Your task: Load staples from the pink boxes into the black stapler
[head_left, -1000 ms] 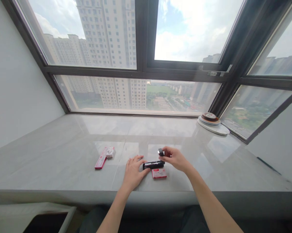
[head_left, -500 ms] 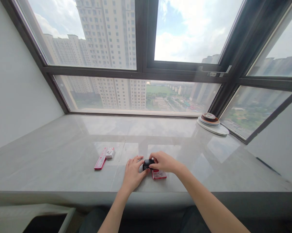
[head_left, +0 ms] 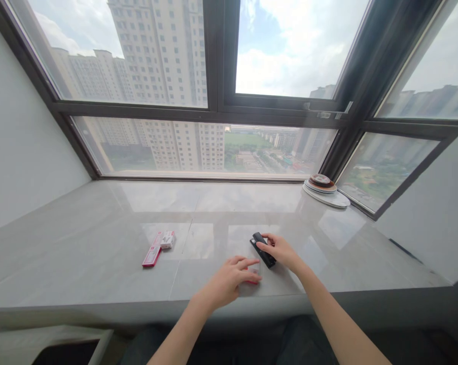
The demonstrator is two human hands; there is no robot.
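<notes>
A black stapler (head_left: 265,253) lies at a slant near the front of the pale stone sill. My right hand (head_left: 280,249) grips it from the right, thumb on top and fingers round the far side. Just left of the stapler is a small red-and-white box (head_left: 253,271), largely covered by my left hand (head_left: 234,279). That hand's fingers are apart and reach over the box; whether they press on it I cannot tell.
Farther left on the sill (head_left: 110,243) lie a long flat red-and-white box (head_left: 151,251) and a small white-and-pink box (head_left: 168,240), side by side. A stack of plates (head_left: 325,192) stands in the back right corner by the window. An open drawer (head_left: 54,337) shows below left.
My right hand has moved right with the stapler, which now lies slanted beside the red-and-white box. My left hand has left the stapler and come right, over that box. The view has shifted slightly.
</notes>
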